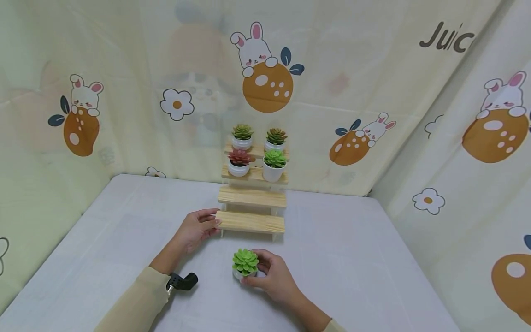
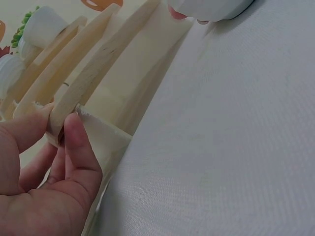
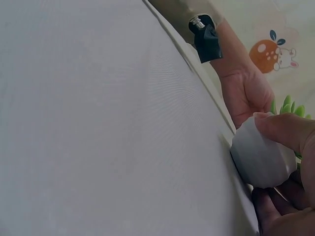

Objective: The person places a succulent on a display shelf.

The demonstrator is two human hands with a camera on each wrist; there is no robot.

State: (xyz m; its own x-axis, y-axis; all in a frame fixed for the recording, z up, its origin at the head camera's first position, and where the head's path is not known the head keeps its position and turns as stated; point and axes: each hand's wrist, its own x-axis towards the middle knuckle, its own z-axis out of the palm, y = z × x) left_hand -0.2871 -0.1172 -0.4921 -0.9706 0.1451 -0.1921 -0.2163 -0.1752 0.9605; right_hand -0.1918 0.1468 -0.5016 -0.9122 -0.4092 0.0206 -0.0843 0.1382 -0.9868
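A small potted succulent (image 1: 245,263), bright green in a white pot, is being held by the right hand (image 1: 274,276), whose fingers are curled round the pot's side while the pot is resting on the white tabletop (image 1: 352,258), just in front of the wooden stepped stand (image 1: 252,203). In the right wrist view the pot (image 3: 260,155) is being pinched between the thumb above and the fingers below, a grip that appears suited to keeping the pot upright. The bottom step (image 1: 250,222) of the stand is being gripped at its left end by the left hand (image 1: 198,229); in the left wrist view the thumb (image 2: 78,147) is being pressed against the plank's end with a finger laid over the top, probably so that the light stand is being steadied against shifting. The two lower steps are being left bare, while the upper two are being occupied by four other small plants: a red succulent (image 1: 239,162) and a green succulent (image 1: 274,164) on the second step from the top, and two more, one greenish (image 1: 242,136) and one brownish (image 1: 275,139), on the topmost step. The stand is being backed by a cartoon-printed curtain (image 1: 373,69) with rabbits and oranges. A black camera mount (image 1: 182,281) is being worn at the left wrist.
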